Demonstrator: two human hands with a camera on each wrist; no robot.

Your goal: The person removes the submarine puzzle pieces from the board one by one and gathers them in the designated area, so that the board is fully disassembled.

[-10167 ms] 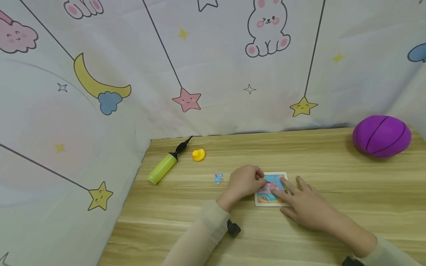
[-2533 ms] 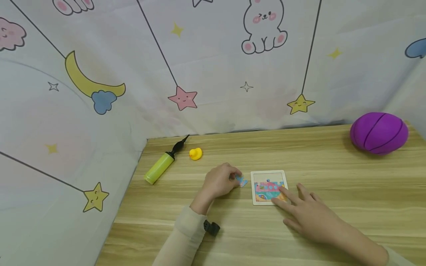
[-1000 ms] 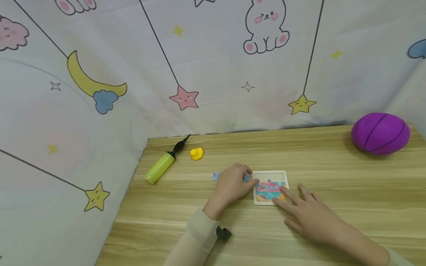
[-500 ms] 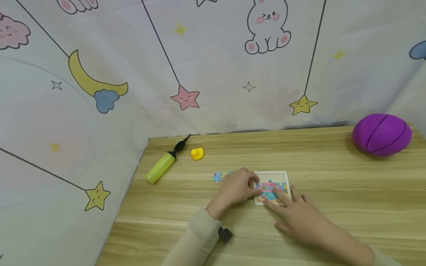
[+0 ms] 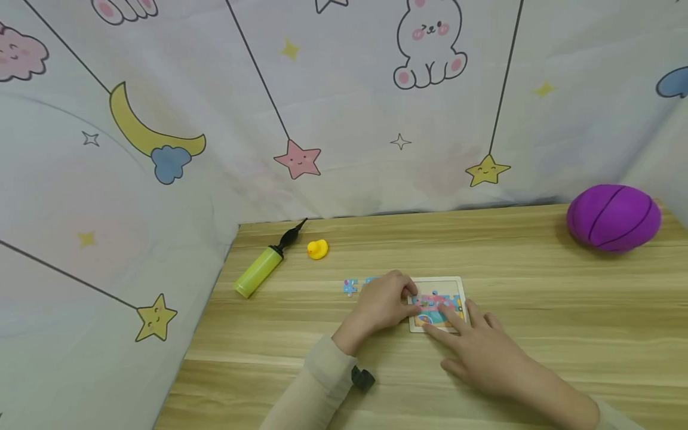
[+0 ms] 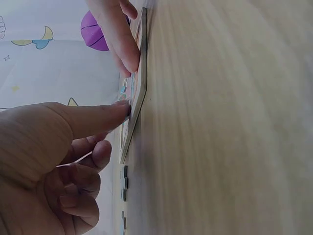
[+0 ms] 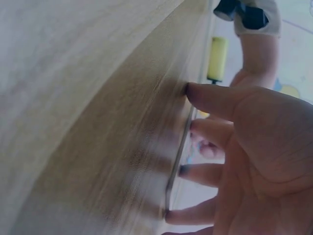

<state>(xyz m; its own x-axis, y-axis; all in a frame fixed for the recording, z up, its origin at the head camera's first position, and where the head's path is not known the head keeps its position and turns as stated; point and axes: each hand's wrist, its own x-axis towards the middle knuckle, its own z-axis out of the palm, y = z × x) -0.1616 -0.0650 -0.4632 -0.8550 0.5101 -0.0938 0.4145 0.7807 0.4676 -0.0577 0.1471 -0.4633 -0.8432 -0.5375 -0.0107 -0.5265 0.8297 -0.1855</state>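
Note:
A small square jigsaw puzzle (image 5: 443, 319) in a pale frame lies on the table, its top row bare and the lower rows filled with a pink and teal picture. At its left side my left hand (image 5: 378, 301) pinches the edge of a puzzle piece between thumb and index finger; the piece is mostly hidden. The left wrist view shows the thumb (image 6: 105, 117) against the puzzle and other fingers curled. My right hand (image 5: 486, 352) spreads straight fingers over the puzzle's lower right part. Left of the frame lie loose puzzle pieces (image 5: 350, 286), one partly behind my left hand.
A yellow-green hand pump (image 5: 260, 270) with a black nozzle lies at the back left beside a yellow rubber duck (image 5: 318, 249). At the back right sits a purple ball (image 5: 614, 218). A patterned cloth (image 5: 344, 107) hangs behind the wooden table (image 5: 516, 251).
Over ten seconds the puzzle's top row has come out, and more loose pieces lie to the left. Lately my left hand moved right to the frame's left edge; my right fingers slid left over the puzzle.

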